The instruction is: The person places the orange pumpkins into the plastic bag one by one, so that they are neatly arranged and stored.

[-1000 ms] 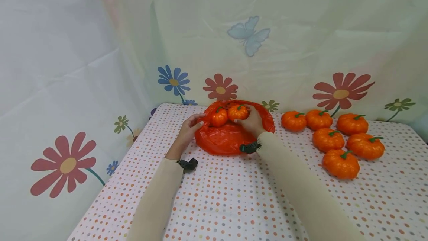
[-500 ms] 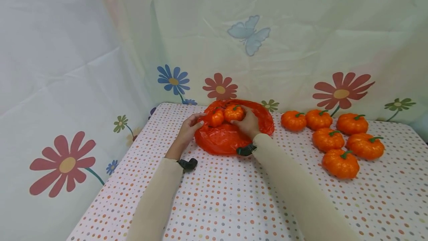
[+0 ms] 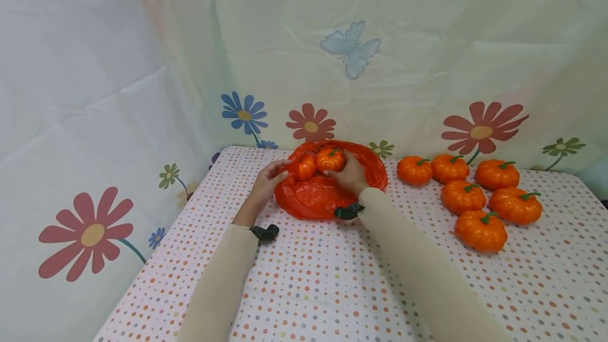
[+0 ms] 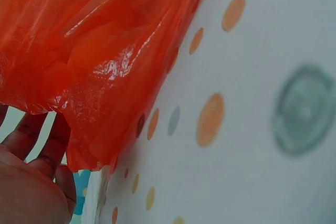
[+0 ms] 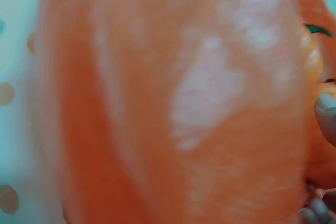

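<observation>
A red plastic bag (image 3: 309, 200) lies spread on the table, two small orange pumpkins with green stems in its mouth. My right hand (image 3: 352, 176) grips the right-hand pumpkin (image 3: 331, 160), thumb in front and fingers behind. The left-hand pumpkin (image 3: 304, 167) sits right beside it. At the bag's left edge is my left hand (image 3: 267, 179), its fingertips against the plastic and the thumb apart. In the left wrist view, the fingers (image 4: 51, 150) reach partly behind the bag. Red plastic fills most of the right wrist view, with my right thumb (image 5: 326, 116) at its edge.
Several more orange pumpkins (image 3: 481, 231) stand grouped on the right of the table. A dotted white cloth (image 3: 309, 284) covers the tabletop. Behind the bag rises a pale curtain (image 3: 266, 57) printed with flowers and a butterfly.
My right hand has shifted slightly left with its pumpkin, bringing it close against the other one, which has also moved a little left. The left hand has stayed at the bag's edge.
</observation>
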Motion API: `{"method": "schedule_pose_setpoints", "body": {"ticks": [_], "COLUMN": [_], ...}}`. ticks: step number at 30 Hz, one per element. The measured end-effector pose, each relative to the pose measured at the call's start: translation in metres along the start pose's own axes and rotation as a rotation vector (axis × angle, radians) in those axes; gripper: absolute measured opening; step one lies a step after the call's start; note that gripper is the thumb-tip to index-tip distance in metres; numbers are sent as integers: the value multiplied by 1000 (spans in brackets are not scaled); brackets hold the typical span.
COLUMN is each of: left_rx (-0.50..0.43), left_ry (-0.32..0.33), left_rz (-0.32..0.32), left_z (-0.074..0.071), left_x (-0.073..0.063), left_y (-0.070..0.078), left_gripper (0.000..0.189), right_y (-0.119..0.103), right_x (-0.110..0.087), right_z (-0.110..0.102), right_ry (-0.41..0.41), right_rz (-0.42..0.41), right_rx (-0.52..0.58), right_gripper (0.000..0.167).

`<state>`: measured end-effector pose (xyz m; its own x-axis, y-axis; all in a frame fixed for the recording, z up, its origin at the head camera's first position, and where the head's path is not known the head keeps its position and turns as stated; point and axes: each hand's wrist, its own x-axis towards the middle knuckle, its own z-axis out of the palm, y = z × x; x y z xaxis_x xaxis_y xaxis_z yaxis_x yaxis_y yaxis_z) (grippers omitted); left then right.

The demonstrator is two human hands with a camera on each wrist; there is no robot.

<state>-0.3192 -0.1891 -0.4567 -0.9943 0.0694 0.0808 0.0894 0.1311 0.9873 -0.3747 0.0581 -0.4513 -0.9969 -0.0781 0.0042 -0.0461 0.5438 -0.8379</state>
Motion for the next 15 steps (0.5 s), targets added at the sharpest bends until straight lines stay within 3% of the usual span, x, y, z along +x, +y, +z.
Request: {"method": "schedule_pose_setpoints", "body": {"ticks": [6, 11, 15], "left_rx": [-1, 11, 31], "left_ry": [-4, -6, -1], "left_rz": [1, 12, 5], "left_z": [3, 4, -4], "left_x": [0, 0, -3], "left_y": [0, 0, 3], "left_gripper": [34, 34, 35], "right_y": [-7, -20, -26], "right_x": [-16, -51, -87], "right_z": [-23, -54, -75], "right_ry": [-51, -16, 4], "right_rz": [-28, -77, -123], "right_rx": [-42, -109, -125], "right_gripper": [92, 90, 88]}}
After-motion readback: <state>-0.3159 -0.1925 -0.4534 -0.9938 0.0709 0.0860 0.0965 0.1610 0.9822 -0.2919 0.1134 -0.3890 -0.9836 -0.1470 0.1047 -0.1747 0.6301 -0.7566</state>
